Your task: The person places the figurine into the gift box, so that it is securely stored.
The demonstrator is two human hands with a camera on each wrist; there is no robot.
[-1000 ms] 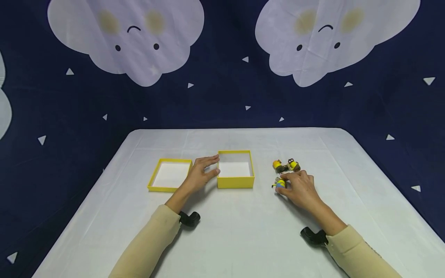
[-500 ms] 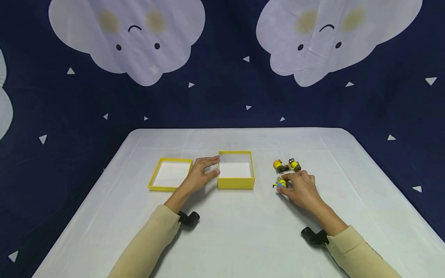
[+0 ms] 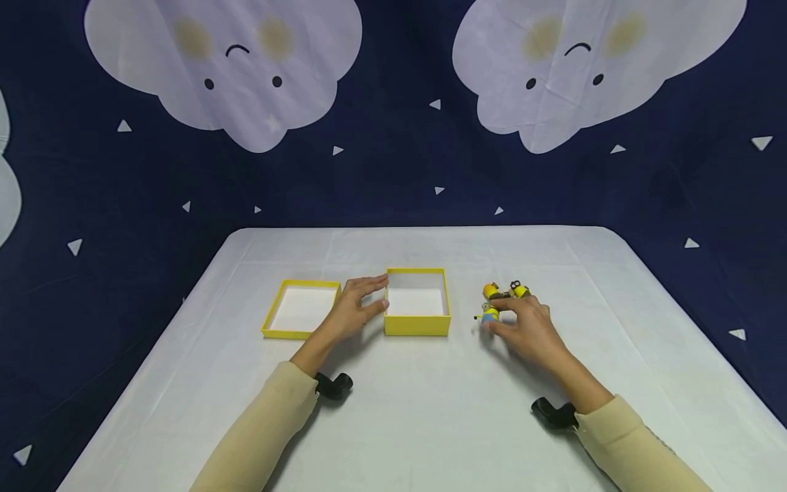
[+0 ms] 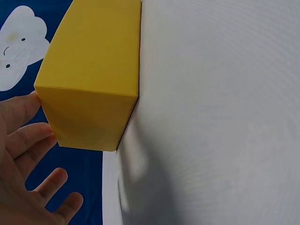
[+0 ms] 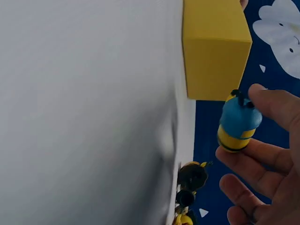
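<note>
My right hand [image 3: 530, 333] pinches a minion figurine [image 3: 490, 315] between thumb and fingers, holding it just above the table. Its blue-clad lower end and yellow head show in the right wrist view, where the figurine [image 5: 239, 123] lies across the fingertips. A yellow open box [image 3: 418, 326] with a white inside stands in the middle. Against its left wall rest the fingertips of my left hand [image 3: 353, 311], fingers extended and thumb apart. Seen from the left wrist, the box [image 4: 93, 47] is upright on the cloth.
Left of the box lies its shallow yellow-rimmed lid [image 3: 287, 335], white side up, partly behind the left hand. Two more minion figurines, one orange-topped figurine [image 3: 491, 291] and one goggled figurine [image 3: 520, 290], lie behind the right hand on the white tablecloth [image 3: 418, 410].
My right hand has lifted the minion figurine off the table, moving slightly left and away from me. The left hand stays at the box.
</note>
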